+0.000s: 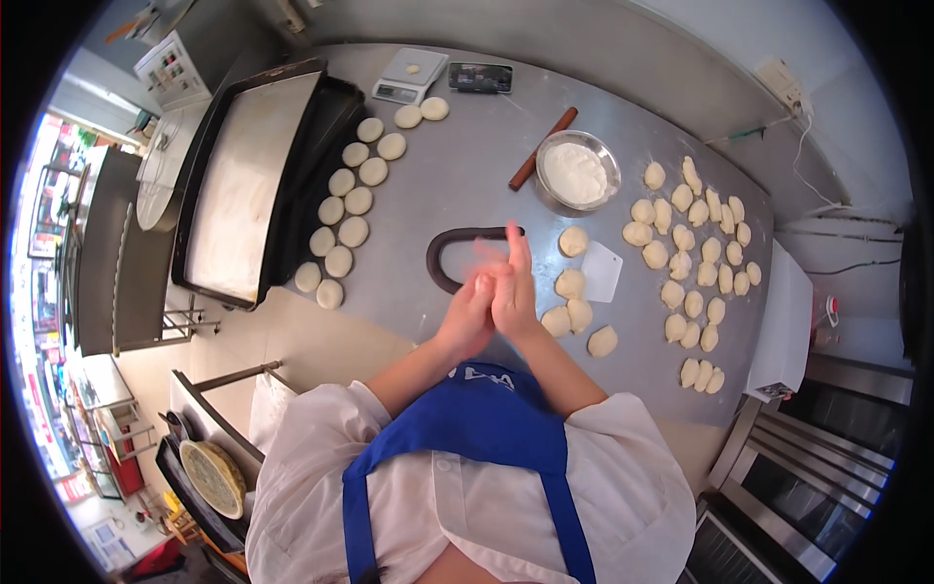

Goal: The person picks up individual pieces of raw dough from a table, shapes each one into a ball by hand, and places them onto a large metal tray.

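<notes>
Just in front of my apron, my left hand (471,313) and my right hand (514,297) are pressed palm to palm. The right fingers point away from me, and the left fingertips are smeared by motion. Whatever lies between the palms is hidden. Behind and partly beneath the hands, a dark brown rope of filling (435,255) curves in a U on the steel table (428,175). Right of my hands are several pale dough balls (571,284) and a white dough scraper (603,271).
Flattened dough rounds (352,231) line the left, beside a large black-rimmed baking tray (255,185). At the back are a kitchen scale (410,73), a phone (481,78), a brown rolling pin (542,149) and a steel bowl (578,170) of flour. Many dough pieces (683,238) lie far right.
</notes>
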`<state>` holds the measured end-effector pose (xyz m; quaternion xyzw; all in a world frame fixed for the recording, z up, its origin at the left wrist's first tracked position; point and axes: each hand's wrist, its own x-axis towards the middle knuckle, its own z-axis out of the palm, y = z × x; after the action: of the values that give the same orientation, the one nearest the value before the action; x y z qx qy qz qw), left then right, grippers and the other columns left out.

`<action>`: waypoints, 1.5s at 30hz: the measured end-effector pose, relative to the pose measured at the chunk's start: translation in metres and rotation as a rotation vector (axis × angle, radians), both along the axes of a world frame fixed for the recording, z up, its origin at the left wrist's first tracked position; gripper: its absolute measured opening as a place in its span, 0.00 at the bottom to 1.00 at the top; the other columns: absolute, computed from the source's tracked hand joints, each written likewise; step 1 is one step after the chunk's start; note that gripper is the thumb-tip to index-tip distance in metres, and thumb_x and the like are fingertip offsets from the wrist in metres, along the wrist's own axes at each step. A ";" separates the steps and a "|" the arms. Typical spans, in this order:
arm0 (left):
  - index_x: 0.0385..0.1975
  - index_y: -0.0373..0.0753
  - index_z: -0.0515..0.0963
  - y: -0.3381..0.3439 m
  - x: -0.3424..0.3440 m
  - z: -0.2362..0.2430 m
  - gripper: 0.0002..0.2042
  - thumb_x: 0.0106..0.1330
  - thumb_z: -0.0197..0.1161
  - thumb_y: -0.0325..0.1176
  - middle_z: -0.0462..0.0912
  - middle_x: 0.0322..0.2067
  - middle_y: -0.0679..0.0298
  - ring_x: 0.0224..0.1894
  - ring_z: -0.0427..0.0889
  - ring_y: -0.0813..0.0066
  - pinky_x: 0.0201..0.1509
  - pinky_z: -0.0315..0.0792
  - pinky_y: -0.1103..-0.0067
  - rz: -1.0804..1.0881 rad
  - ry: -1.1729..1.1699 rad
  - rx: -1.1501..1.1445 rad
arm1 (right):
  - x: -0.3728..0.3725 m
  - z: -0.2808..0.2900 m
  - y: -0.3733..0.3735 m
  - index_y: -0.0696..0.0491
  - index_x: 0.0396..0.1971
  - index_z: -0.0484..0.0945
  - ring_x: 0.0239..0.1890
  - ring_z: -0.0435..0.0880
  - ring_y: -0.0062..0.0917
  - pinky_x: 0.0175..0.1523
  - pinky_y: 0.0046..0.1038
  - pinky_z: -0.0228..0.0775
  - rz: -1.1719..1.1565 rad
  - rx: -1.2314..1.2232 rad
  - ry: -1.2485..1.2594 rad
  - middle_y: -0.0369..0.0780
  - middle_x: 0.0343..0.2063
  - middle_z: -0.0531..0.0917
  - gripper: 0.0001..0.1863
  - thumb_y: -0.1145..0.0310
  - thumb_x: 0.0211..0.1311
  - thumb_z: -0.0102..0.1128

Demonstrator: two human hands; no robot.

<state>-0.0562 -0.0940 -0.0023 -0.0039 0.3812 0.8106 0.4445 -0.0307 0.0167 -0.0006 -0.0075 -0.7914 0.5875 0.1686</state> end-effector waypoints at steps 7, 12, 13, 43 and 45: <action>0.64 0.39 0.54 0.013 -0.043 -0.024 0.31 0.71 0.35 0.56 0.64 0.60 0.55 0.64 0.61 0.63 0.67 0.55 0.66 -0.174 -0.215 -0.090 | -0.024 -0.045 0.038 0.50 0.42 0.73 0.59 0.69 0.34 0.64 0.51 0.39 -0.135 0.290 -0.023 0.40 0.44 0.79 0.10 0.71 0.62 0.46; 0.66 0.36 0.52 0.016 -0.038 -0.024 0.32 0.72 0.27 0.56 0.57 0.65 0.51 0.67 0.56 0.59 0.69 0.50 0.66 -0.355 -0.194 -0.251 | -0.088 -0.083 0.167 0.58 0.40 0.78 0.44 0.78 0.41 0.47 0.35 0.70 -0.694 0.382 -0.043 0.46 0.39 0.81 0.13 0.67 0.64 0.49; 0.66 0.36 0.52 0.011 -0.035 -0.027 0.32 0.72 0.27 0.56 0.57 0.65 0.51 0.67 0.56 0.59 0.69 0.50 0.66 -0.354 -0.197 -0.255 | -0.092 -0.092 0.186 0.58 0.40 0.78 0.44 0.78 0.41 0.47 0.35 0.70 -0.691 0.379 -0.047 0.46 0.39 0.81 0.13 0.67 0.64 0.49; 0.55 0.36 0.65 -0.030 -0.017 -0.012 0.25 0.71 0.40 0.52 0.71 0.53 0.58 0.56 0.71 0.68 0.60 0.66 0.71 0.017 -0.251 -0.133 | -0.006 -0.013 -0.035 0.57 0.38 0.78 0.51 0.73 0.38 0.57 0.42 0.56 -0.102 0.445 0.059 0.42 0.40 0.80 0.14 0.63 0.62 0.49; 0.56 0.37 0.64 -0.033 -0.020 -0.010 0.28 0.71 0.38 0.56 0.69 0.55 0.57 0.59 0.69 0.65 0.63 0.63 0.69 -0.016 -0.261 -0.133 | -0.006 -0.020 -0.036 0.57 0.38 0.78 0.53 0.73 0.38 0.59 0.43 0.54 -0.058 0.421 0.009 0.43 0.41 0.80 0.15 0.62 0.62 0.49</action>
<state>-0.0758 -0.1269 -0.0120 -0.1360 0.3731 0.7726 0.4954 -0.0367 -0.0198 -0.0202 0.0078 -0.8954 0.4042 0.1869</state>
